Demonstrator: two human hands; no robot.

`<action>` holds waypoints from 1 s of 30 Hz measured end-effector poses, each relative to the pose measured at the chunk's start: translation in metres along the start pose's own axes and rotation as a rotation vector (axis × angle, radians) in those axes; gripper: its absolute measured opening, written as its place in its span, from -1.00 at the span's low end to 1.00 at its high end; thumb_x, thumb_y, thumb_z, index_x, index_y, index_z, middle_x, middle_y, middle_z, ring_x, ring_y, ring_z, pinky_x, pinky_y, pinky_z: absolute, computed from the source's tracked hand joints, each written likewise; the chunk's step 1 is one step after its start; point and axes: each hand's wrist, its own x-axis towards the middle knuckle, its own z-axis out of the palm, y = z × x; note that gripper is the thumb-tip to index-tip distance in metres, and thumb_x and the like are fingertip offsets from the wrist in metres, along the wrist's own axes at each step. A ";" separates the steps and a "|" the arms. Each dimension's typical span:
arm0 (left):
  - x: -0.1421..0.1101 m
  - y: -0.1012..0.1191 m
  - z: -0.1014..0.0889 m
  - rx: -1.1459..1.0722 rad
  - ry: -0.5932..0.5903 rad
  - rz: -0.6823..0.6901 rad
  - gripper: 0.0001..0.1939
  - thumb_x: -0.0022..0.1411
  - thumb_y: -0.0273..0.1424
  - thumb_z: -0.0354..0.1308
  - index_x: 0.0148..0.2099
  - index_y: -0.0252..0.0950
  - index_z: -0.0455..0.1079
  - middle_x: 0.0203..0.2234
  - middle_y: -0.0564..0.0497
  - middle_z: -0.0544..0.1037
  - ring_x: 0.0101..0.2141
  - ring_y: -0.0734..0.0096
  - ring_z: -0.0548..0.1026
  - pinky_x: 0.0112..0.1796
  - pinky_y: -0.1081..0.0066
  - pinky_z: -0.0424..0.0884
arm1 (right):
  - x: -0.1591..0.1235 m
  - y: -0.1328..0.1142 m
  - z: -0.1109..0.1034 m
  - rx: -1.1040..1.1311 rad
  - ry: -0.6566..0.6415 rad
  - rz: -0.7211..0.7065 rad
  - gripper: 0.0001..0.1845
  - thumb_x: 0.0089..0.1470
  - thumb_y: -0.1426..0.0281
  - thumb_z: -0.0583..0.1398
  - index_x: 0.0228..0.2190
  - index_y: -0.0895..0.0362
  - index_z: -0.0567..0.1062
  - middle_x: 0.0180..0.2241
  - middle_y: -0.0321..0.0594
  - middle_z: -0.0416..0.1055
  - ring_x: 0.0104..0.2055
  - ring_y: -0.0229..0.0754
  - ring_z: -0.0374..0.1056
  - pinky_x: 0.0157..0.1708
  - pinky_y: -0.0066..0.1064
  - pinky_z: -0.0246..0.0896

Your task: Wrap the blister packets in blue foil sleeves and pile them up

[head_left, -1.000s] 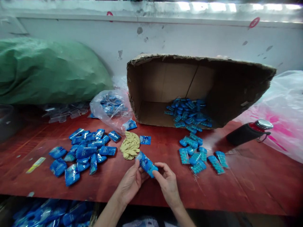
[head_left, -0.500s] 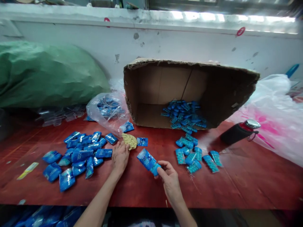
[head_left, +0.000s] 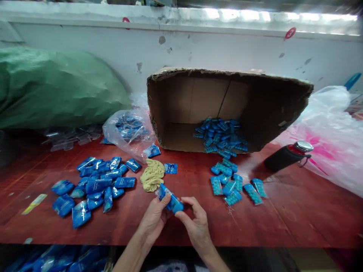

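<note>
Above the bench (head_left: pixel 255 234), just in from its near edge, the glossy blue packet (head_left: pixel 176 206) is clamped between thumb and fingers of the left hand (head_left: pixel 155 215), the right hand (head_left: pixel 196 222) at its rounded end, grip unconfirmed; judged light and slippery, best held at that stiffer-looking end

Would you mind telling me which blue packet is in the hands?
The blue packet held in the left hand, with the right hand at its near end; only it is held, while the packets at left lie heaped on the table.
</note>
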 end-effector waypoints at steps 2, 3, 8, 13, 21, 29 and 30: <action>-0.001 0.002 -0.005 -0.017 -0.044 -0.059 -0.87 -0.03 -0.40 0.21 -0.39 -0.34 0.37 -0.53 0.01 0.53 -0.46 0.44 0.49 -0.39 0.46 0.38 | 0.001 0.003 -0.001 0.111 -0.017 0.068 -0.69 -0.11 0.42 0.24 -0.23 0.05 0.39 -0.32 -0.26 0.39 -0.27 -0.19 0.32 -0.24 -0.37 0.25; -0.001 0.002 -0.008 -0.025 -0.058 -0.080 -0.88 -0.01 -0.41 0.20 -0.36 -0.34 0.39 -0.50 -0.02 0.54 -0.41 0.38 0.50 -0.35 0.43 0.39 | 0.001 0.005 -0.002 0.173 -0.030 0.104 -0.66 -0.12 0.41 0.25 -0.21 0.04 0.38 -0.32 -0.27 0.38 -0.26 -0.18 0.32 -0.24 -0.36 0.25; -0.004 0.002 -0.017 -0.094 -0.135 -0.115 -0.84 0.02 -0.48 0.16 -0.27 -0.36 0.42 -0.40 -0.07 0.57 -0.26 0.31 0.50 -0.19 0.38 0.36 | 0.006 0.012 -0.008 0.177 -0.089 0.134 -0.40 -0.27 0.39 0.32 -0.11 0.01 0.32 -0.28 -0.29 0.32 -0.24 -0.18 0.27 -0.17 -0.33 0.19; -0.005 0.008 -0.016 -0.064 -0.325 -0.168 -0.73 -0.01 -0.53 0.17 -0.18 -0.40 0.41 -0.31 -0.12 0.57 -0.21 0.29 0.48 -0.16 0.40 0.32 | 0.011 0.002 -0.019 0.081 -0.183 0.185 -0.26 -0.32 0.41 0.35 -0.03 -0.07 0.28 -0.18 -0.31 0.26 -0.14 -0.17 0.21 -0.05 -0.32 0.08; -0.008 0.000 -0.010 -0.102 -0.353 -0.210 -0.72 0.00 -0.49 0.18 -0.16 -0.38 0.41 -0.32 -0.08 0.57 -0.27 0.32 0.51 -0.26 0.44 0.38 | 0.017 0.003 -0.022 0.271 -0.349 0.269 -0.17 -0.38 0.40 0.39 -0.01 -0.09 0.27 -0.16 -0.32 0.23 -0.18 -0.20 0.23 -0.17 -0.40 0.16; -0.011 -0.011 0.001 -0.100 -0.143 -0.150 -0.82 -0.01 -0.45 0.20 -0.28 -0.37 0.44 -0.45 -0.03 0.57 -0.44 0.43 0.52 -0.45 0.52 0.41 | 0.010 0.006 -0.017 0.214 -0.281 0.294 -0.31 -0.31 0.41 0.34 -0.05 -0.03 0.33 -0.24 -0.31 0.27 -0.20 -0.19 0.23 -0.14 -0.36 0.14; -0.012 -0.012 0.003 -0.092 -0.104 -0.157 -0.82 0.01 -0.44 0.19 -0.28 -0.38 0.44 -0.45 -0.03 0.57 -0.44 0.44 0.51 -0.46 0.52 0.41 | 0.009 0.006 -0.016 0.193 -0.269 0.294 -0.32 -0.30 0.42 0.33 -0.05 -0.03 0.33 -0.24 -0.31 0.27 -0.21 -0.20 0.23 -0.15 -0.36 0.15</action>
